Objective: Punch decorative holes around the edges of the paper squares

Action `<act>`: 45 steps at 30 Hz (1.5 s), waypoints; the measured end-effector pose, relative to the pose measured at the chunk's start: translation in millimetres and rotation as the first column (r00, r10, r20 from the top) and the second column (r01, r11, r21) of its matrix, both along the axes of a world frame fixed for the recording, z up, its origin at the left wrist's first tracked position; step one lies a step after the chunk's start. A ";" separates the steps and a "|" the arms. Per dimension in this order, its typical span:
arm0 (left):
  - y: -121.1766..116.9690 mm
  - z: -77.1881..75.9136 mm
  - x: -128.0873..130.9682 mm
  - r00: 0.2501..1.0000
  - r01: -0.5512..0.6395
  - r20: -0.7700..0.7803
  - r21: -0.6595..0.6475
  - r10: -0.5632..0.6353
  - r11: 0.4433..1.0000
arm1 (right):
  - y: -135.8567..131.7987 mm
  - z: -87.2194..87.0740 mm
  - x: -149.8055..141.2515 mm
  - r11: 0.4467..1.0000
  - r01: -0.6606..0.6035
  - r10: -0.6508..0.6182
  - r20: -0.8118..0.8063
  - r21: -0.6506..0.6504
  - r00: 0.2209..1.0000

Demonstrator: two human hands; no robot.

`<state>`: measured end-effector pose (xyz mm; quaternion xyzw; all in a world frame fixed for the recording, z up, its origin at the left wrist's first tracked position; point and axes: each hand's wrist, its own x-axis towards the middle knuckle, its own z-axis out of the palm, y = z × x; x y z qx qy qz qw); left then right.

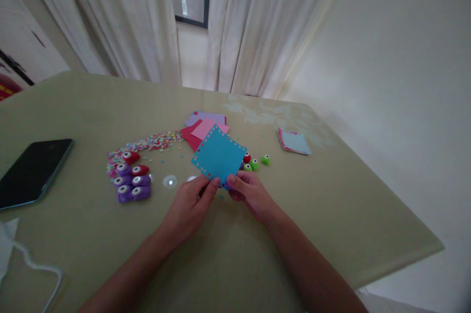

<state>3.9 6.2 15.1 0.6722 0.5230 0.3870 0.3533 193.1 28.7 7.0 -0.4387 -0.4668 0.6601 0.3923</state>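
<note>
A blue paper square [220, 152], turned corner toward me, has rows of small punched holes along its edges. My left hand [193, 202] pinches it near the bottom corner. Close beside, my right hand [253, 194] is closed around a small purple craft punch [227, 185] at the lower right edge of the paper; the fingers hide most of the punch. Behind the sheet, partly covered, sit several green craft punches [254, 164] and a red one [247, 158]. More purple craft punches [141, 192] and red craft punches [140, 170] stand grouped to the left.
Confetti [147, 143] lies in a long heap at the left. Purple paper [211, 118] and pink paper [209, 128] overlap behind the blue square. A stack of punched squares [294, 142] rests at the right. A phone [31, 170], a white cable [40, 268] and a clear round disc [170, 182] also lie on the table.
</note>
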 end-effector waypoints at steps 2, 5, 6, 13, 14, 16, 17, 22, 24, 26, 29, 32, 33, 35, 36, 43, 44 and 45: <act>0.2 -1.7 0.6 1.000 0.004 -0.009 -0.009 -0.004 1.000 | -0.1 0.4 -0.4 1.000 0.001 -0.001 -0.006 0.000 1.000; 0.3 -4.0 0.9 1.000 0.005 -0.020 -0.011 -0.005 1.000 | -0.6 1.2 -0.6 1.000 -0.002 0.002 -0.004 0.005 1.000; 0.2 -4.5 0.7 1.000 0.002 -0.023 -0.004 -0.002 1.000 | -0.9 1.4 -0.5 1.000 -0.002 0.002 -0.002 0.008 1.000; -0.9 -6.4 -1.1 0.995 -0.030 -0.093 0.172 0.047 0.985 | -1.0 -0.3 -0.5 0.999 -0.026 0.027 -0.005 0.029 1.000; -0.7 -7.0 -1.0 0.994 -0.037 -0.093 0.181 0.054 0.983 | -0.8 -0.6 -0.7 0.999 -0.028 0.028 0.000 0.028 1.000; -0.1 -7.7 -0.7 0.994 -0.065 -0.071 0.175 0.078 0.982 | -0.7 -1.1 -1.1 0.999 -0.021 0.021 0.008 0.027 1.000; 0.4 -7.9 -0.5 0.995 -0.079 -0.055 0.162 0.089 0.984 | -0.7 -1.4 -1.3 1.000 -0.016 0.015 0.008 0.026 1.000; 3.5 -5.3 -0.5 0.995 -0.103 -0.003 0.075 0.104 0.992 | -1.2 -0.4 -1.4 0.999 -0.014 0.013 0.023 0.048 1.000; 4.4 -4.2 -0.9 0.996 -0.090 0.010 0.043 0.089 0.995 | -1.4 1.6 -1.3 0.997 -0.018 0.014 0.059 0.070 0.998; 4.8 -3.9 -1.5 0.998 -0.064 0.020 0.007 0.064 0.998 | -1.3 4.1 -1.3 0.994 -0.022 0.012 0.093 0.105 0.996; 4.7 -4.7 -2.2 0.999 -0.039 0.018 -0.016 0.039 0.999 | -1.0 6.9 -1.2 0.985 -0.020 0.000 0.118 0.173 0.993; 4.6 -6.4 -2.8 0.999 -0.037 -0.009 -0.005 0.037 0.999 | -1.1 6.6 -0.6 0.983 -0.010 -0.015 0.133 0.186 0.991; 4.7 -7.0 -3.0 0.999 -0.037 -0.014 -0.001 0.037 0.999 | -1.3 6.1 -0.2 0.983 -0.005 -0.022 0.144 0.184 0.989; 5.2 -7.9 -3.6 0.999 -0.035 -0.011 0.020 0.035 0.999 | -1.5 5.1 0.7 0.981 0.004 -0.038 0.167 0.195 0.985; 5.6 -8.2 -4.0 0.999 -0.034 -0.009 0.033 0.035 0.999 | -1.6 4.9 1.1 0.979 0.008 -0.044 0.175 0.204 0.984; 7.9 -7.2 -6.5 1.000 -0.022 -0.018 0.060 0.023 0.998 | -0.7 5.8 1.3 0.978 0.020 -0.059 0.183 0.207 0.981; 7.9 -7.2 -6.9 1.000 -0.019 -0.017 0.060 0.020 0.998 | -0.7 5.9 1.1 0.980 0.020 -0.055 0.177 0.196 0.983; 7.9 -7.2 -7.2 1.000 -0.014 -0.017 0.057 0.015 0.998 | -0.8 5.9 0.8 0.983 0.018 -0.049 0.166 0.182 0.985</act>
